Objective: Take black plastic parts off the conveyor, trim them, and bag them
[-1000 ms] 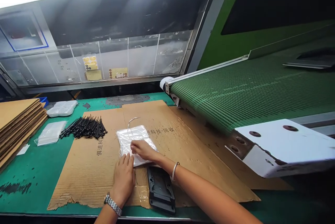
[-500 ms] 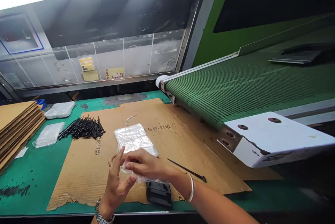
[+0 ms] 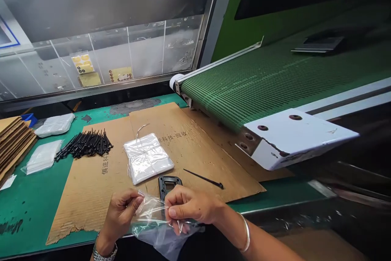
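Clear plastic, head view: one thin bag (image 3: pixel 149 212), stretched between my hands. Left grip (image 3: pixel 124 208) is closed, thumb and fingers pinching the bag; right grip (image 3: pixel 192 208) is closed on it too.

Counts: one black frame part (image 3: pixel 168 183), one loose black strip (image 3: pixel 204 178), one pile of black strips (image 3: pixel 85 145), too many to count. Bag bundles, three: one tied bundle (image 3: pixel 149 158) on the cardboard sheet (image 3: pixel 79 208), two more, an upper bundle (image 3: pixel 56 124) and a lower bundle (image 3: pixel 44 157), on the green worktop (image 3: pixel 33 204) at left. One cardboard stack (image 3: pixel 14 141), one blue bin (image 3: pixel 29 119), one conveyor (image 3: pixel 238 86) with one dark item (image 3: pixel 320 45) on its belt.

Bag looks see-through, creased, glossy, pulled taut between my fingers, drooping loose below. It's in front of the black frame part, hanging past the worktop's near edge. My right grip hides some of the frame part.

Edges: cardboard sheet torn ragged at its near-left. Conveyor end overhangs the sheet's right side, hemming that side in. Tied bundle sits close behind the frame part. Bare cardboard: a wide patch left of my left grip, below the strip pile; another right of the tied bundle, around the loose strip.
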Demonstrator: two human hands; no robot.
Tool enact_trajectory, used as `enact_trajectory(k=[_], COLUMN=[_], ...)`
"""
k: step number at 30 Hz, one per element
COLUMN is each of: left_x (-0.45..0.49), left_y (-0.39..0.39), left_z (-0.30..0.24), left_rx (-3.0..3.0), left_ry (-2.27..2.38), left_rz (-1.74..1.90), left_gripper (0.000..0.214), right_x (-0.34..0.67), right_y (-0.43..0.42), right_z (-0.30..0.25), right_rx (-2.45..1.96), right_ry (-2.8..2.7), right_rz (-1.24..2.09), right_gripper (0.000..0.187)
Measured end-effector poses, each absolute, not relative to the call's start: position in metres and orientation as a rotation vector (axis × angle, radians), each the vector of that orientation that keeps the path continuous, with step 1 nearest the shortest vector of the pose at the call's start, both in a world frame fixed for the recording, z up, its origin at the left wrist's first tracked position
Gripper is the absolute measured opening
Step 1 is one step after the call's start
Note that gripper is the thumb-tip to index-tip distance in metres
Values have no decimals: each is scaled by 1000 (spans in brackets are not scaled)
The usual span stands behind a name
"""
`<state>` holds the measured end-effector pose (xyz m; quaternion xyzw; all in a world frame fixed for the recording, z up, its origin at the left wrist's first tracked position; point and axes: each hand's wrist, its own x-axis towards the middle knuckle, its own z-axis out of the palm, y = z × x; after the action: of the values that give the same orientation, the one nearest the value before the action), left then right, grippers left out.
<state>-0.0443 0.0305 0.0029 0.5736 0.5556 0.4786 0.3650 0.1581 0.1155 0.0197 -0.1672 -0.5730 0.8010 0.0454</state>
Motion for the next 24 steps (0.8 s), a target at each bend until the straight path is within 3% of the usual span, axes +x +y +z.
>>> enact_trajectory(k=[6,13,18,24], left_x=[-41,-38,-36,-41], left_y=[32,35,35,34], left_z=[7,-2,-1,-3], left_rx=[1639,1623,1677,1600], left_ry=[1382,1390,1459,1445], left_rz=[1217,1295,1324,1434], left_gripper=[19,14,13,13], right_x=[161,166,164,164], right_y=[104,95,88,86], right_z=[15,9,6,0], right_rx=[-571,-530,-632,-669], right_ry=[-1828,-1651,-1857,-1631], right_rz=[2193,2387,2066,2143], right_gripper=[43,48,49,46])
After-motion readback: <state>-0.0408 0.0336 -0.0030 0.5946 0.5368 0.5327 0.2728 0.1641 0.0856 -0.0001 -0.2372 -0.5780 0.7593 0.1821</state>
